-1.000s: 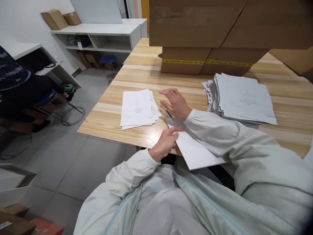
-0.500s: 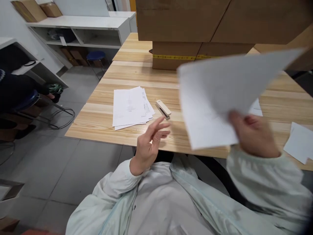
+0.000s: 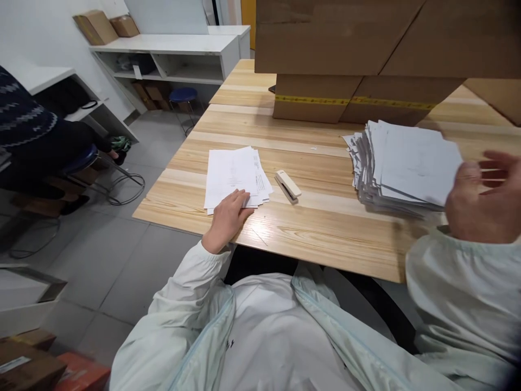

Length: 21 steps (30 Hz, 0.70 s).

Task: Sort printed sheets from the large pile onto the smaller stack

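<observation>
Grey tiled floor (image 3: 122,260), white shelving (image 3: 171,54), blue stool (image 3: 183,96), white walls.

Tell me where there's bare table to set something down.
Bare wood lies between the stapler and the tall paper stack, and along the near table edge. Also between the small paper pile and cardboard boxes. Crowded at right, where right hand hovers.

Your right hand (image 3: 486,203) is blurring, its fingertips running off the frame's right edge. The print on the small paper stack (image 3: 234,176) is showing too small to read. The cardboard boxes (image 3: 366,38) are getting cropped at the top.
</observation>
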Tool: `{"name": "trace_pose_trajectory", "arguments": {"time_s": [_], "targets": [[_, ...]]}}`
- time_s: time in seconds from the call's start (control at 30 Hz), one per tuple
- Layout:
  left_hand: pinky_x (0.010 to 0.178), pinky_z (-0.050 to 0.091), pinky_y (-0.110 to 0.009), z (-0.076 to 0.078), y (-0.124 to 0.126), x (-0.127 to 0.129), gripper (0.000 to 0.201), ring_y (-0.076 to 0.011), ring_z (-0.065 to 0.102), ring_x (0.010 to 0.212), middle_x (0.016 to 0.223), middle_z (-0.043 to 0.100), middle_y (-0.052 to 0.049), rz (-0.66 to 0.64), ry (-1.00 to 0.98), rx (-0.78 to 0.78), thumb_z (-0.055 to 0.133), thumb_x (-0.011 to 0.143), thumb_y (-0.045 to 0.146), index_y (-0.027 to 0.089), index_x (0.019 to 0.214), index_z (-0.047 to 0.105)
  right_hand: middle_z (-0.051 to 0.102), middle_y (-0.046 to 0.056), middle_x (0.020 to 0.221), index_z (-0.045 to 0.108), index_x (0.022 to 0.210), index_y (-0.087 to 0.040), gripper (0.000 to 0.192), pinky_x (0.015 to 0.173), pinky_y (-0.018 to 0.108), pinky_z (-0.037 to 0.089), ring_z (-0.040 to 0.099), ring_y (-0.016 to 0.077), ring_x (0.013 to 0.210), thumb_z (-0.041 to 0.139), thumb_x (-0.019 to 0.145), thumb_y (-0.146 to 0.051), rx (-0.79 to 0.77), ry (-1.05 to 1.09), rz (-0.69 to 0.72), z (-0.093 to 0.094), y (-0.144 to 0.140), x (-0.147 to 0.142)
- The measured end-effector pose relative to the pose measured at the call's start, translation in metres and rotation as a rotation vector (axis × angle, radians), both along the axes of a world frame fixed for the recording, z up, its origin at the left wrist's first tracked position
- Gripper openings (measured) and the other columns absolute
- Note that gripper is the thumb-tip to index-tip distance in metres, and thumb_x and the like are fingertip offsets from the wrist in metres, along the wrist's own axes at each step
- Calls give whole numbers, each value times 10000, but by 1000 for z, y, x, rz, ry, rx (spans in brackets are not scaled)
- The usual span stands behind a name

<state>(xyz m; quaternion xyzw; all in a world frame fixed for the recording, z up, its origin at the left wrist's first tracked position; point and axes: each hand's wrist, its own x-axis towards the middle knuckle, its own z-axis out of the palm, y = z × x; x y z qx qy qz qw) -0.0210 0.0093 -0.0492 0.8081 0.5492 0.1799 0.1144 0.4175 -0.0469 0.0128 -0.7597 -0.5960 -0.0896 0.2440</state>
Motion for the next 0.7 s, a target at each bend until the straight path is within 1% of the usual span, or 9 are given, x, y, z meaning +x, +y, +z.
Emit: {"name": "trace_pose_trajectory", "arguments": {"time_s": [0.03,0.07,0.1,0.17,0.23,0.33,0.4,0.53,0.7], "targets": [[1048,492,-411,1,0,0,362,-273,559,1334,1368,646,-102,11,9,-3,628,909,248,185,1266,615,602,157,1326,503,1404,-363,513,854,557,529,625,411,1143,367,962,-586,104,182,11,4,-4,-30],[1017,507,-397,2,0,0,355,-269,582,1308,1351,660,-88,26,15,-4,625,913,258,205,1264,618,636,114,1281,564,1317,-380,439,906,539,533,633,371,1142,455,944,-584,116,389,107,8,-6,-62],[987,517,-383,3,1,-1,347,-267,604,1279,1333,673,-77,42,18,-7,624,916,271,222,1259,623,666,103,1218,600,1252,-340,404,944,533,532,645,330,1133,524,927,-567,52,597,260,11,-5,-94],[949,524,-365,3,2,-2,334,-265,634,1235,1317,684,-65,69,10,-16,630,915,296,240,1244,635,688,94,1185,648,1148,-277,391,974,476,544,661,269,1111,634,872,-553,-215,936,581,10,7,-149],[954,518,-362,1,2,-4,337,-261,637,1231,1329,678,-61,86,-17,-18,642,907,300,244,1239,642,707,87,1156,664,1099,-235,378,997,432,544,675,225,1087,686,851,-519,-431,1225,695,2,26,-187],[1007,497,-364,-2,2,-5,362,-249,603,1284,1347,667,-52,82,-78,-22,670,885,281,253,1245,641,736,99,1061,661,1030,-180,263,988,381,558,710,177,979,721,864,-376,-613,1543,603,-17,59,-215],[1022,488,-361,-2,1,-3,388,-249,587,1303,1352,664,-54,81,-96,-31,692,867,284,250,1249,636,744,109,993,644,995,-160,174,937,353,586,723,159,888,713,879,-270,-670,1636,513,-27,75,-224],[965,497,-363,3,0,3,412,-273,646,1198,1287,694,-81,113,-44,-62,689,864,327,220,1256,623,748,123,954,617,1000,-141,100,839,307,622,727,147,818,656,912,-166,-732,1666,414,-39,88,-232],[837,496,-346,7,1,6,350,-273,685,1074,1204,721,-77,133,13,-65,649,886,334,225,1218,632,748,131,957,619,1008,-136,122,843,326,628,733,158,821,671,904,-172,-751,1686,437,-42,89,-236]]}}
